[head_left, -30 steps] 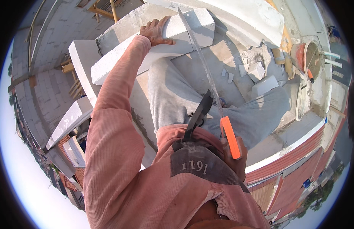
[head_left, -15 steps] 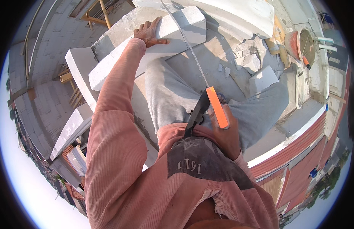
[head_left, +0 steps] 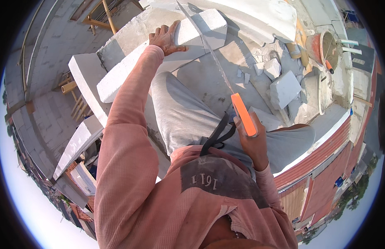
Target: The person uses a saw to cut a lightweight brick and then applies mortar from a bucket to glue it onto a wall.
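Observation:
My right hand [head_left: 255, 139] grips the orange handle of a hand saw [head_left: 244, 115] in front of my waist. From there its long thin blade runs up and away, crossing over a long white lightweight block [head_left: 192, 47]. On top of that block my left hand [head_left: 166, 39] lies spread, thumb pointing right, pressing just left of the blade. How deep the blade sits in the block cannot be made out. Part of the block is hidden behind my left forearm, and my grey-trousered leg [head_left: 176, 108] is next to it.
Another white block [head_left: 91, 79] stands at the left. Broken block pieces [head_left: 285, 89] lie right of the blade. A bucket [head_left: 325, 46] with an orange-handled tool stands at the far right, near a wall edge. Red roofing [head_left: 321, 153] lies beyond that edge.
The saw handle and my right hand have shifted slightly right and away from my waist. My left hand stays on the block. My right knee has moved, uncovering more of a broken piece.

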`<act>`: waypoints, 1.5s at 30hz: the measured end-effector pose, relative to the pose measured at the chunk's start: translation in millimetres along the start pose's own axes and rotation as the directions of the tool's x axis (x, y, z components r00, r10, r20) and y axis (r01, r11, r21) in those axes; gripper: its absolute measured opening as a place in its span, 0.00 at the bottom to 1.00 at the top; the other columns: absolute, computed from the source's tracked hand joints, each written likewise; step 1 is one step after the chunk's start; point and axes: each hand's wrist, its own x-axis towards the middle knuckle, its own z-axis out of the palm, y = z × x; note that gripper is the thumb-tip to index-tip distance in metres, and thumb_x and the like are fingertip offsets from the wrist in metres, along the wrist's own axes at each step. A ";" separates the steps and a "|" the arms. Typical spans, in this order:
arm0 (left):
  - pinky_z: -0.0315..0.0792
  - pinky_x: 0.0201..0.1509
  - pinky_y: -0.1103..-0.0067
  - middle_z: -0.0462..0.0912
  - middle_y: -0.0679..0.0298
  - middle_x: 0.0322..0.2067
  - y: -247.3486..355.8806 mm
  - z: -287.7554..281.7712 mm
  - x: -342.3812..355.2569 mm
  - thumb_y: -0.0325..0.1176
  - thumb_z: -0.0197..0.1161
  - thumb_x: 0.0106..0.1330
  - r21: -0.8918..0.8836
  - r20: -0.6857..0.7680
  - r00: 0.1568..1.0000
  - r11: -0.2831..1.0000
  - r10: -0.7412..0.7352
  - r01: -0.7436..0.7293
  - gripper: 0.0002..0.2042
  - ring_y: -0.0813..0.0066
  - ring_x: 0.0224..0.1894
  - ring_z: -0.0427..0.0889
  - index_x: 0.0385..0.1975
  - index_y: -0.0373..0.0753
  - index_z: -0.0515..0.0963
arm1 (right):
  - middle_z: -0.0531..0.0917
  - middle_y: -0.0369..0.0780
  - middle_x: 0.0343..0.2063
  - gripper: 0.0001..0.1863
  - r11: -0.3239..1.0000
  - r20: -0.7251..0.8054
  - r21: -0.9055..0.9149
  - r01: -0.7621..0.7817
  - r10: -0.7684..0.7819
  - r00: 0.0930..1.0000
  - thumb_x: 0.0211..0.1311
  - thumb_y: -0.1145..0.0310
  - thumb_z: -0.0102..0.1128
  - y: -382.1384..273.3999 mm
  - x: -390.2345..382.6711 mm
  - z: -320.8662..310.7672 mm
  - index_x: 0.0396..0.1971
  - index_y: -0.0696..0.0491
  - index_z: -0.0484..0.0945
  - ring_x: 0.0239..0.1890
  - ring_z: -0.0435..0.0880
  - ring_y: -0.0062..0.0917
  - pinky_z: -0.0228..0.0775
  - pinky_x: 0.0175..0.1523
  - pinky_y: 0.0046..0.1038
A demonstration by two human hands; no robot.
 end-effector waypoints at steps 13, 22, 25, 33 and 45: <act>0.58 0.69 0.51 0.69 0.53 0.63 15.7 2.2 -7.5 0.64 0.77 0.43 0.029 -0.003 1.000 0.999 0.026 -0.026 0.60 0.51 0.70 0.64 0.78 0.64 0.47 | 0.80 0.45 0.22 0.11 0.996 -0.051 -0.032 0.086 -0.088 0.995 0.69 0.66 0.64 28.3 -7.5 1.5 0.34 0.59 0.76 0.21 0.80 0.32 0.69 0.30 0.30; 0.59 0.68 0.50 0.69 0.52 0.63 13.0 -2.0 5.8 0.64 0.77 0.41 0.021 -0.015 1.000 1.000 0.013 -0.013 0.61 0.50 0.70 0.65 0.78 0.65 0.48 | 0.76 0.43 0.20 0.11 0.996 -0.046 0.030 0.082 -0.081 0.996 0.69 0.68 0.64 27.0 5.8 2.0 0.32 0.59 0.73 0.20 0.71 0.29 0.66 0.29 0.29; 0.59 0.68 0.50 0.70 0.53 0.63 7.6 0.3 0.2 0.65 0.78 0.41 0.031 0.006 1.000 0.999 0.020 -0.020 0.60 0.51 0.70 0.66 0.77 0.65 0.49 | 0.73 0.41 0.20 0.11 0.996 -0.034 0.092 0.017 -0.014 0.999 0.69 0.68 0.65 25.7 7.1 10.5 0.33 0.59 0.74 0.22 0.68 0.26 0.65 0.30 0.29; 0.57 0.69 0.48 0.69 0.49 0.62 1.6 -5.9 -7.4 0.60 0.77 0.42 0.007 0.017 1.000 1.000 0.016 -0.016 0.61 0.47 0.70 0.64 0.78 0.63 0.46 | 0.78 0.46 0.21 0.10 0.989 -0.049 -0.044 0.139 -0.141 0.989 0.67 0.70 0.65 30.4 -33.8 -10.6 0.33 0.59 0.75 0.20 0.77 0.38 0.68 0.28 0.32; 0.59 0.68 0.49 0.68 0.50 0.63 -0.1 -6.9 -8.3 0.60 0.78 0.41 -0.016 0.050 0.999 1.000 0.015 -0.014 0.61 0.48 0.70 0.64 0.78 0.64 0.46 | 0.79 0.44 0.22 0.10 0.993 -0.054 -0.046 0.107 -0.110 0.993 0.68 0.68 0.65 25.4 -46.7 -10.0 0.34 0.60 0.76 0.21 0.79 0.35 0.68 0.29 0.31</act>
